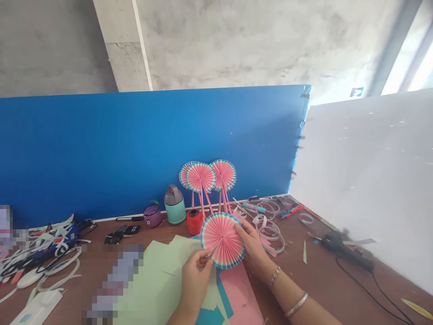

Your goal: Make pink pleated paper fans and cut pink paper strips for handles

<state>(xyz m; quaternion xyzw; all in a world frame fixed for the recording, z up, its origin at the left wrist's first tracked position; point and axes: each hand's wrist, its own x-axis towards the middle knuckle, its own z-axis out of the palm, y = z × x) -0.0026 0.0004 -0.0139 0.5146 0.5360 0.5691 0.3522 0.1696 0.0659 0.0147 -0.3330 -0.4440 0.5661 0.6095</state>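
A round pleated paper fan (pixel 222 239), pink with a blue and cream rim, faces me above the table. My right hand (pixel 252 246) grips its right edge, thumb on the front and the other fingers behind. At the lower left of the fan, my left hand (pixel 197 271) pinches a thin, pointed, greyish tool (pixel 212 253) whose tip lies over the pleats; its exact kind is too small to tell. Beneath both hands lie pale green paper sheets (pixel 152 266), pink paper (pixel 245 295) and teal paper pieces (pixel 209 316).
Finished-looking fans on pink sticks (pixel 200 177) stand against a blue partition (pixel 135 135). A teal flask (pixel 175 210), a red container (pixel 194 222) and a purple pot (pixel 152 215) line the back. Tape rolls (pixel 272 237) and a corded glue gun (pixel 347 250) lie right; cluttered cables (pixel 50 262) lie left.
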